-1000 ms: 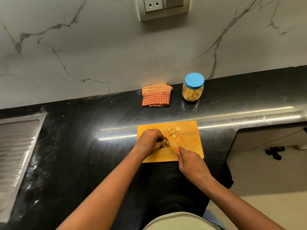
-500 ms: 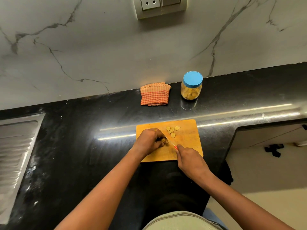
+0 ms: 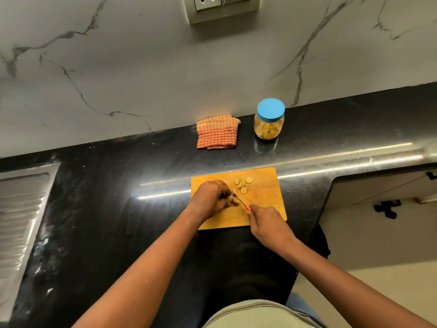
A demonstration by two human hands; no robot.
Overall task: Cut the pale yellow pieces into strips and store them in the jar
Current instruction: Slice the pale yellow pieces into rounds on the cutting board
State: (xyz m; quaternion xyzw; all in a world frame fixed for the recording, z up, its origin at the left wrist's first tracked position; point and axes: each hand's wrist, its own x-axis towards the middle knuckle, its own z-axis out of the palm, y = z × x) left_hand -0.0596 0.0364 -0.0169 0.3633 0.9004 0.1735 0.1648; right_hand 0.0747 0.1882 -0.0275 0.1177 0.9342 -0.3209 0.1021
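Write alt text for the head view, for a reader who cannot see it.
A person's left hand holds a pale yellow piece on an orange cutting board while the right hand slices it with a small knife; a closed blue-lidded jar stands behind on the black counter.

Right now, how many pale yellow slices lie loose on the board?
5 yellow slices: four clustered by the orange cutting board's far edge, one slightly nearer; others may hide under the left hand.

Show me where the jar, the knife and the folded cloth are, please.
jar (image 3: 269, 129): head view, on its clear side wall below the blue lid.
knife (image 3: 239, 199): head view, on the thin blade, just beyond the red handle.
folded cloth (image 3: 217, 136): head view, on the middle of its checked top.
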